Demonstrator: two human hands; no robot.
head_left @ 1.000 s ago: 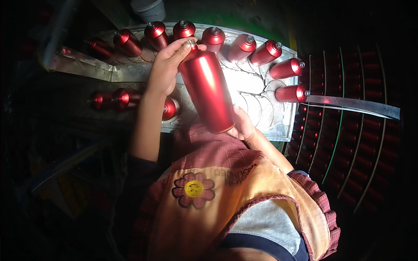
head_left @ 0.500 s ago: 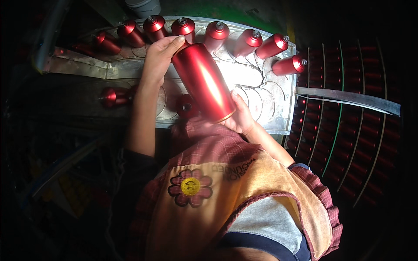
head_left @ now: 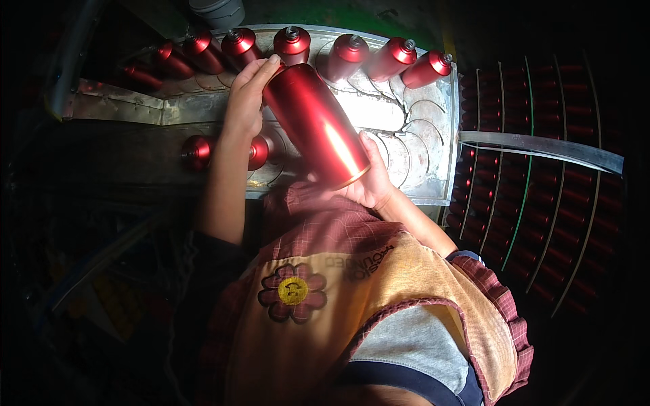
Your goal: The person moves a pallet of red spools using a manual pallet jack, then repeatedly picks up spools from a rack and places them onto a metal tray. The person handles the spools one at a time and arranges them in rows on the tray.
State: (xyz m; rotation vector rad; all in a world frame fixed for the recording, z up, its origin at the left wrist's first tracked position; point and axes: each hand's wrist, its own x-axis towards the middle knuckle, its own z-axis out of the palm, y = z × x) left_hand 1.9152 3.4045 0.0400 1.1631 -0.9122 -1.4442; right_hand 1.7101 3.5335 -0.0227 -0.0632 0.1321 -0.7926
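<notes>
A glossy red metal bottle [head_left: 317,125] is held slanting in front of me, between both hands. My left hand [head_left: 252,84] grips its upper end, thumb along the shoulder; the neck is hidden there. My right hand [head_left: 371,177] supports the lower end near the gold-coloured base rim, fingers partly behind the bottle. Beyond it, a row of similar red bottles [head_left: 292,46] with threaded necks stands along the far side of a metal conveyor [head_left: 423,145] with curved plates. Two more red bottles, one of them [head_left: 196,152] left of my left forearm, are on the near side, partly covered by that arm.
To the right, a dark rack [head_left: 535,183] holds many rows of red bottles between thin strips. A metal rail [head_left: 542,150] juts from the conveyor's right edge over it. A grey bucket [head_left: 218,12] stands behind the conveyor. Bright light glares on the conveyor's middle.
The far-row bottles have shifted left, and the rightmost one has rounded the corner. On the near side, bottles have moved right. Both hands keep their hold, with the bottle turned slightly.
</notes>
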